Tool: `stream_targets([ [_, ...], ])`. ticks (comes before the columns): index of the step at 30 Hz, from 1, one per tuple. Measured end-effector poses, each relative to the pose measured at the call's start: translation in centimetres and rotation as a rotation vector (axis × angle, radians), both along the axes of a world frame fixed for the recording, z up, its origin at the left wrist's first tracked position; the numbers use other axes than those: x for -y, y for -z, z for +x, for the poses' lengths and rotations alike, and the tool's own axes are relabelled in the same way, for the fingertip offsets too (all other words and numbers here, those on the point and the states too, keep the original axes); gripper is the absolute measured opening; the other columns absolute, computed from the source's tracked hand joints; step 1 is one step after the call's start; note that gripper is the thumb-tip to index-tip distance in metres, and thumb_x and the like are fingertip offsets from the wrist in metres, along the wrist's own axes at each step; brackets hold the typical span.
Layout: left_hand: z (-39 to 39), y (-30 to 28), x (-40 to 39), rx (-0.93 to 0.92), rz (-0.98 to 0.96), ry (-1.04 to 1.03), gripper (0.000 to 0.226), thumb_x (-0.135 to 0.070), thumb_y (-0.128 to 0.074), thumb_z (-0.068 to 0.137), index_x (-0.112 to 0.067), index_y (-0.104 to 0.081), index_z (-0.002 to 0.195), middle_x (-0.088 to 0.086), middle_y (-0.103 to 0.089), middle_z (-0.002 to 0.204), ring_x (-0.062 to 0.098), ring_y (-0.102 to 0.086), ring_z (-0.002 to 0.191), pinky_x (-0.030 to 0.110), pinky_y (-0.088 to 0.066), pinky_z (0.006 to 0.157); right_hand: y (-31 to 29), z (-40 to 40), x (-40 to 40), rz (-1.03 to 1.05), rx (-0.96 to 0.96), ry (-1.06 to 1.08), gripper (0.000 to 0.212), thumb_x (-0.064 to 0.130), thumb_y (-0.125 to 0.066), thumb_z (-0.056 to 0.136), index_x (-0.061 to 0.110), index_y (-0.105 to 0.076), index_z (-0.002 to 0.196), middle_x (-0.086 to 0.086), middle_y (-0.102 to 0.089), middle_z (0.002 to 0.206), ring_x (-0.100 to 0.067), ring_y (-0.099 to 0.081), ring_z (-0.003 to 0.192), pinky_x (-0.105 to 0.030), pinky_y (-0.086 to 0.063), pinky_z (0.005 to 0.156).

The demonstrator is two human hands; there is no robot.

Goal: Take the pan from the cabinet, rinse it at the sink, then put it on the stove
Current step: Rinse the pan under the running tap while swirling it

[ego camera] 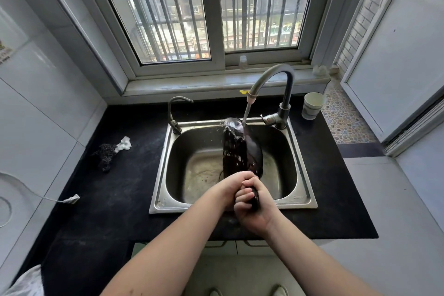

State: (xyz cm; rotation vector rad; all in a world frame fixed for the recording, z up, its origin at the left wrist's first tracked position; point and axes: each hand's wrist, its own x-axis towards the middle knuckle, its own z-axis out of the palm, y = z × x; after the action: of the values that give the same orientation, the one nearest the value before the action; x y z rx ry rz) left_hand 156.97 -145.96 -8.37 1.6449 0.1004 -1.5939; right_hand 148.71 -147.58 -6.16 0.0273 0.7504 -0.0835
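Both sets of fingers curl tight round the handle, the left hand stacked just ahead of the right hand, forearms converging over the counter's front edge. The pan stands on edge over the sink, long axis running away toward the window, far rim under the tap's stream.

left hand grip: fingers curled | right hand grip: fingers curled | forearms converging
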Motion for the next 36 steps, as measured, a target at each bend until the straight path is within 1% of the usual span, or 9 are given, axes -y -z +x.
stream_targets([
  [8, 1.0, -2.2, -1.7, -0.263, -0.081, -0.033, 0.047, -0.032, -0.043, 0.084, 0.008, -0.068, 0.093, 0.012, -0.073, 0.086, 0.013, -0.064, 0.06, 0.016, -0.052, 0.052, -0.2, 0.4, -0.8, 0.034, 0.1, 0.056, 0.034, 0.004, -0.068, 0.056, 0.019, -0.04, 0.065, 0.007, -0.039, 0.038, -0.004, -0.04, 0.025, -0.013, -0.03, 0.024],
  [12, 0.5, -3.1, -1.9, -0.247, -0.109, -0.082, 0.041, -0.028, -0.042, 0.091, 0.005, -0.065, 0.097, 0.004, -0.068, 0.072, 0.007, -0.059, 0.041, 0.013, -0.042, 0.035, -0.5, 0.3, -0.8, 0.066, 0.245, 0.153, 0.069, -0.01, -0.083, 0.016, 0.017, -0.04, 0.062, 0.007, -0.039, 0.038, -0.004, -0.04, 0.024, -0.013, -0.031, 0.023],
  [19, 1.7, -3.3, -1.5, -0.049, -0.082, -0.118, 0.025, -0.031, -0.057, 0.087, -0.02, -0.048, 0.065, -0.013, -0.038, 0.043, 0.005, -0.044, 0.03, 0.008, -0.03, 0.037, -0.9, 1.3, -0.7, 0.157, 0.367, 0.109, 0.031, -0.006, -0.077, 0.047, 0.008, -0.051, 0.057, 0.003, -0.052, 0.045, -0.009, -0.052, 0.034, -0.02, -0.045, 0.035],
  [23, -2.8, -4.1, -1.5, 0.09, -0.409, -0.921, 0.043, -0.006, -0.054, 0.064, -0.013, -0.017, 0.042, 0.008, -0.016, 0.044, 0.018, -0.026, 0.034, 0.025, -0.028, 0.058, 0.4, 1.6, -1.5, 0.198, 0.276, 0.111, 0.027, 0.019, -0.048, 0.073, 0.008, -0.047, 0.049, 0.004, -0.043, 0.039, -0.009, -0.045, 0.031, -0.022, -0.04, 0.033],
  [25, -3.5, -3.3, -2.3, 0.222, -0.244, -0.481, 0.037, -0.024, -0.063, 0.069, 0.006, -0.042, 0.066, 0.026, -0.051, 0.064, 0.037, -0.046, 0.052, 0.044, -0.01, 0.048, 1.5, 1.0, -1.8, 0.253, 0.281, 0.106, 0.034, 0.024, -0.042, 0.077, 0.008, -0.045, 0.048, 0.004, -0.039, 0.035, -0.009, -0.041, 0.027, -0.022, -0.037, 0.029],
  [27, -2.8, -0.4, -1.6, -0.152, -0.207, -0.57, 0.019, -0.029, -0.063, 0.083, -0.011, -0.056, 0.079, 0.013, -0.06, 0.068, 0.025, -0.058, 0.067, 0.05, -0.026, 0.059, 2.5, 0.3, -1.8, 0.282, 0.275, 0.091, 0.035, 0.025, -0.042, 0.078, 0.007, -0.045, 0.048, 0.003, -0.039, 0.034, -0.01, -0.04, 0.025, -0.022, -0.036, 0.027],
  [28, -3.8, -0.8, -1.8, 0.084, -0.276, -0.54, 0.039, -0.022, -0.064, 0.079, 0.011, -0.047, 0.066, 0.026, -0.051, 0.06, 0.034, -0.054, 0.057, 0.054, -0.019, 0.061, 3.0, 0.1, -1.7, 0.291, 0.269, 0.078, 0.034, 0.025, -0.043, 0.078, 0.007, -0.045, 0.049, 0.003, -0.039, 0.034, -0.01, -0.041, 0.024, -0.022, -0.036, 0.026],
  [30, -4.7, -0.3, -2.1, 0.215, -0.223, -0.759, 0.04, -0.007, -0.076, 0.056, -0.006, -0.04, 0.038, 0.015, -0.017, 0.044, 0.024, -0.032, 0.029, 0.02, -0.022, 0.048, 3.8, -0.3, -1.5, 0.291, 0.256, 0.043, 0.032, 0.025, -0.043, 0.077, 0.005, -0.046, 0.053, 0.001, -0.04, 0.035, -0.011, -0.042, 0.024, -0.022, -0.036, 0.026],
  [36, -1.1, 2.1, -4.6, -0.036, 0.069, -0.281, 0.043, -0.033, -0.053, 0.091, -0.017, -0.042, 0.053, -0.005, -0.043, 0.037, 0.004, -0.05, 0.032, 0.014, -0.041, 0.035, 6.2, -1.6, -2.2, 0.273, 0.251, -0.008, 0.026, 0.024, -0.048, 0.076, 0.006, -0.047, 0.057, 0.0, -0.04, 0.036, -0.012, -0.041, 0.024, -0.025, -0.036, 0.025],
])
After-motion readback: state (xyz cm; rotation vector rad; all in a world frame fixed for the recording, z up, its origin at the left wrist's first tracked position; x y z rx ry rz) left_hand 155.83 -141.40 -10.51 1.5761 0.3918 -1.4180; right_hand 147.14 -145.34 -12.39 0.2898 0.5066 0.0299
